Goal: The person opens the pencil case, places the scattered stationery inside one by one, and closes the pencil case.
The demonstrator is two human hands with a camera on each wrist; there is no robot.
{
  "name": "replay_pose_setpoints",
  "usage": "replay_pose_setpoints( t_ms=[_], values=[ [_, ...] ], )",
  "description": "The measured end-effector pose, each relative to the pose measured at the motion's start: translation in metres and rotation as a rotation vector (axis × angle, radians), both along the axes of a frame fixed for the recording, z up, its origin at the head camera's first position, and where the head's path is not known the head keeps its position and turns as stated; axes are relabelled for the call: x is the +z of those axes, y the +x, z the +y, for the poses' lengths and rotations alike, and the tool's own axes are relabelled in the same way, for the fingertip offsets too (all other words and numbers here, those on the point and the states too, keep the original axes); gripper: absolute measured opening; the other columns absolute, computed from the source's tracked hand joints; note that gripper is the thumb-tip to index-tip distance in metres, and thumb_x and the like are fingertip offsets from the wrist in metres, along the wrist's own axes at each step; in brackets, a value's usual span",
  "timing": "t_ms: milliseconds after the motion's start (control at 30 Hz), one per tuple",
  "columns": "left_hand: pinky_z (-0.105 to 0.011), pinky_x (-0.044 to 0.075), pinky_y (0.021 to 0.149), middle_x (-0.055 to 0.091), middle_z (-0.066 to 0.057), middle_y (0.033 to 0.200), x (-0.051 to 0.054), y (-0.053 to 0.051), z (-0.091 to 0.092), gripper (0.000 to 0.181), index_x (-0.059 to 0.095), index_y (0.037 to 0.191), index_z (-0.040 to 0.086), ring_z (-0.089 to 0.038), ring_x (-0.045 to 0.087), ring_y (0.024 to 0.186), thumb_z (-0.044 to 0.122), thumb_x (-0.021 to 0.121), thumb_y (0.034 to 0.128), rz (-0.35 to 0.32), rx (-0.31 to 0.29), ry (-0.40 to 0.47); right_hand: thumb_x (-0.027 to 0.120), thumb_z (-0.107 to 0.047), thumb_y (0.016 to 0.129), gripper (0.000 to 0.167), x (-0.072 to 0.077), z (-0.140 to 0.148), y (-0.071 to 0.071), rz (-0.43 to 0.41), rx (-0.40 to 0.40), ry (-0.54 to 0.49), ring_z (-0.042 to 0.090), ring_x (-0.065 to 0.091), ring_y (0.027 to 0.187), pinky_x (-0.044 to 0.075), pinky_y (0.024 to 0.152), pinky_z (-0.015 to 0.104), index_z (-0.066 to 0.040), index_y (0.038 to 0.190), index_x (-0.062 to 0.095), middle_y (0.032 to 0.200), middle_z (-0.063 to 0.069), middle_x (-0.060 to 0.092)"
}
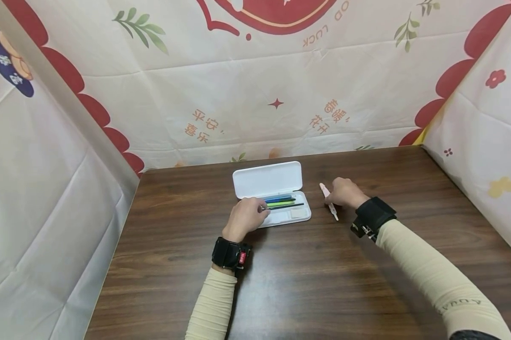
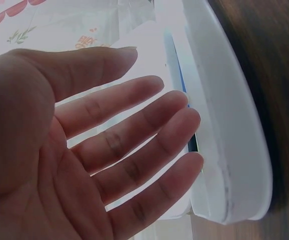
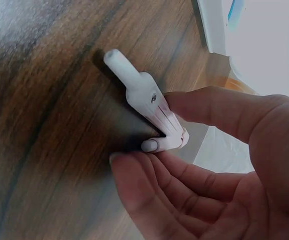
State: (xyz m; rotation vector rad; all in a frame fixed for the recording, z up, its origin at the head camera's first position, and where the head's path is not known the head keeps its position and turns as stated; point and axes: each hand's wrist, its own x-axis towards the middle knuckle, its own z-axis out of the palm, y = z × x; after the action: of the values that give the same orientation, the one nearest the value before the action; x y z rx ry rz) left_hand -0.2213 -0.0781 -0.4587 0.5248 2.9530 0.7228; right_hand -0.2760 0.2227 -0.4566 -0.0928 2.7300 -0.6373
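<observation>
My left hand point(image 1: 247, 216) lies over the left end of an open white pencil case point(image 1: 267, 182). In the left wrist view its fingers point(image 2: 134, 145) are loosely extended, with the tips at the case's edge and nothing gripped. Several pens and pencils point(image 1: 279, 202), blue, green and dark, lie in the tray beside a pale eraser point(image 1: 298, 213). To the right of the case, my right hand point(image 1: 345, 192) pinches a white-and-pink drawing compass point(image 3: 149, 97) between thumb and fingers, low over the table. Part of the compass is hidden behind the fingers in the head view.
The brown wood-grain table point(image 1: 174, 283) ends at a printed white cloth point(image 1: 255, 94) at the back. Further cloths hang at the left side point(image 1: 47, 212) and the right side point(image 1: 484, 141). The case lid leans back behind the tray.
</observation>
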Motion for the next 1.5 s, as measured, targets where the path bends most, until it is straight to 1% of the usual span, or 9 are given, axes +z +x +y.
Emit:
replay_pose_setpoints(
  t_ms=[133, 433, 600, 767, 867, 967, 1133, 1300, 1500],
  values=[
    [-0.031, 0.048, 0.065, 0.073, 0.000, 0.089, 0.000, 0.000, 0.000, 0.018, 0.078, 0.100, 0.013, -0.012, 0.061, 0.075, 0.026, 0.068, 0.0935, 0.001, -0.002, 0.001, 0.069, -0.008, 0.083, 0.017, 0.000, 0.000, 0.001, -0.015, -0.013, -0.035, 0.023, 0.065, 0.058, 0.055, 0.053, 0.032, 0.002, 0.072, 0.061, 0.063, 0.008, 0.056],
    [-0.031, 0.048, 0.065, 0.074, -0.001, 0.091, -0.002, -0.001, 0.001, 0.018, 0.077, 0.100, 0.013, -0.012, 0.061, 0.075, 0.026, 0.068, 0.0937, 0.000, -0.003, 0.005, 0.071, -0.011, 0.084, 0.021, -0.002, -0.001, 0.002, -0.024, -0.055, -0.053, 0.023, 0.066, 0.057, 0.056, 0.053, 0.032, 0.008, 0.084, 0.060, 0.070, 0.013, 0.058],
    [-0.032, 0.049, 0.067, 0.073, -0.001, 0.092, -0.001, 0.000, 0.002, 0.018, 0.077, 0.100, 0.013, -0.013, 0.062, 0.077, 0.027, 0.067, 0.0940, -0.011, -0.003, 0.001, 0.072, -0.012, 0.083, 0.022, -0.006, 0.004, 0.002, -0.017, -0.061, -0.056, 0.021, 0.066, 0.055, 0.056, 0.053, 0.032, 0.006, 0.082, 0.060, 0.068, 0.011, 0.057],
    [-0.032, 0.048, 0.067, 0.073, -0.001, 0.092, 0.000, 0.001, 0.003, 0.018, 0.077, 0.101, 0.013, -0.013, 0.061, 0.076, 0.027, 0.067, 0.0940, -0.014, -0.006, 0.000, 0.072, -0.014, 0.083, 0.023, -0.006, 0.007, 0.002, -0.010, -0.064, -0.093, 0.020, 0.065, 0.055, 0.056, 0.053, 0.032, 0.005, 0.082, 0.058, 0.066, 0.009, 0.057],
    [-0.031, 0.048, 0.065, 0.073, -0.001, 0.090, 0.000, 0.001, 0.003, 0.017, 0.077, 0.099, 0.013, -0.013, 0.061, 0.075, 0.025, 0.067, 0.0941, 0.008, -0.005, 0.015, 0.072, -0.015, 0.083, 0.023, -0.002, 0.007, 0.004, -0.005, -0.072, -0.109, 0.019, 0.065, 0.055, 0.054, 0.052, 0.030, 0.004, 0.080, 0.061, 0.065, 0.008, 0.060],
    [-0.030, 0.048, 0.064, 0.073, -0.001, 0.089, 0.001, 0.000, 0.004, 0.015, 0.077, 0.097, 0.012, -0.014, 0.063, 0.075, 0.022, 0.066, 0.0940, 0.057, 0.002, 0.047, 0.071, -0.018, 0.083, 0.022, 0.003, 0.005, 0.007, 0.017, -0.072, -0.109, 0.018, 0.065, 0.056, 0.050, 0.051, 0.028, 0.002, 0.078, 0.063, 0.064, 0.007, 0.062],
    [-0.031, 0.051, 0.065, 0.074, -0.002, 0.089, 0.002, 0.002, 0.005, 0.013, 0.077, 0.095, 0.011, -0.015, 0.067, 0.080, 0.019, 0.067, 0.0933, 0.131, 0.009, 0.096, 0.070, -0.017, 0.084, 0.022, 0.011, 0.002, 0.015, 0.031, -0.063, -0.123, 0.019, 0.066, 0.057, 0.048, 0.050, 0.027, 0.002, 0.083, 0.060, 0.067, 0.007, 0.063],
    [-0.031, 0.052, 0.069, 0.075, -0.002, 0.088, 0.003, 0.004, 0.007, 0.012, 0.077, 0.095, 0.011, -0.015, 0.068, 0.080, 0.018, 0.068, 0.0930, 0.141, 0.003, 0.113, 0.069, -0.015, 0.086, 0.021, 0.018, -0.003, 0.024, 0.035, -0.062, -0.159, 0.020, 0.068, 0.058, 0.052, 0.052, 0.029, 0.003, 0.087, 0.059, 0.072, 0.010, 0.064],
    [-0.032, 0.051, 0.076, 0.075, 0.000, 0.092, 0.006, 0.005, 0.012, 0.014, 0.077, 0.098, 0.013, -0.013, 0.067, 0.084, 0.021, 0.066, 0.0941, 0.117, -0.038, 0.141, 0.069, -0.015, 0.086, 0.022, 0.028, -0.010, 0.036, 0.065, -0.056, -0.176, 0.018, 0.063, 0.061, 0.050, 0.052, 0.028, 0.004, 0.091, 0.061, 0.079, 0.013, 0.063]
  ],
)
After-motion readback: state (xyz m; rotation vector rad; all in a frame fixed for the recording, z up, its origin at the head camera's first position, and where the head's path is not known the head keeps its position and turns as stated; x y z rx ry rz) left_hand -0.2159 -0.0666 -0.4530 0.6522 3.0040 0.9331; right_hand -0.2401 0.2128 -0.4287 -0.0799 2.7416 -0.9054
